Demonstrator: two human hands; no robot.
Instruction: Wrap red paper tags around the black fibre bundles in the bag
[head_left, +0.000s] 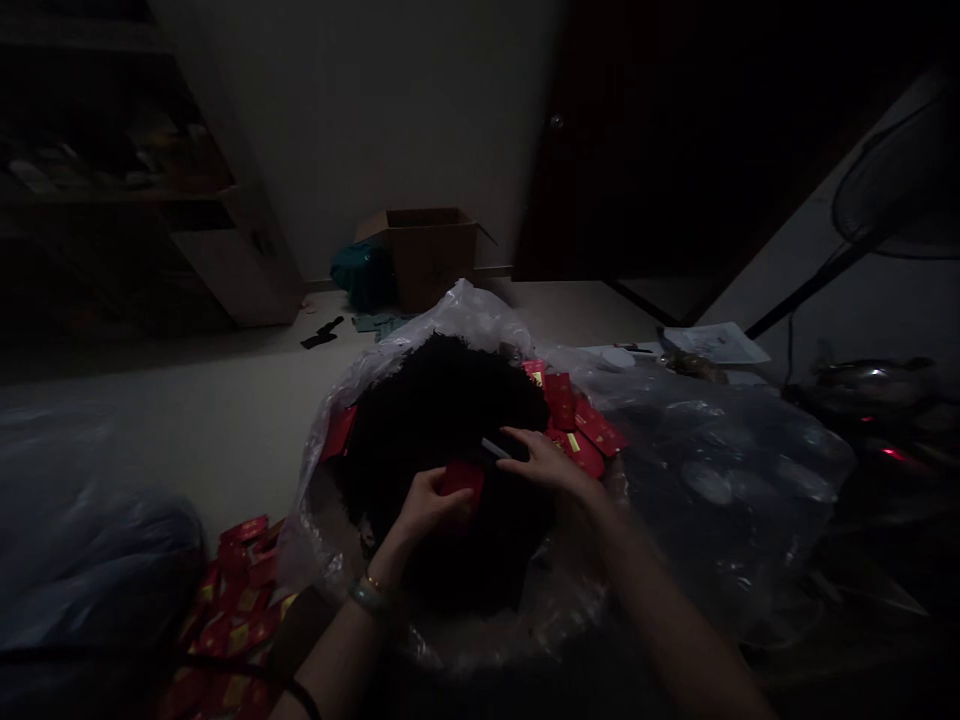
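Head cam: L hand (429,503), lower ctr, reaches up-frame, thumb + fingers pinching red packet (465,487) over black pile (442,410), mid-frame. R hand (546,461), right of ctr, angled up-left, thumb + fingers gripping pale strip-like item (494,449). Packet print too dim to read.
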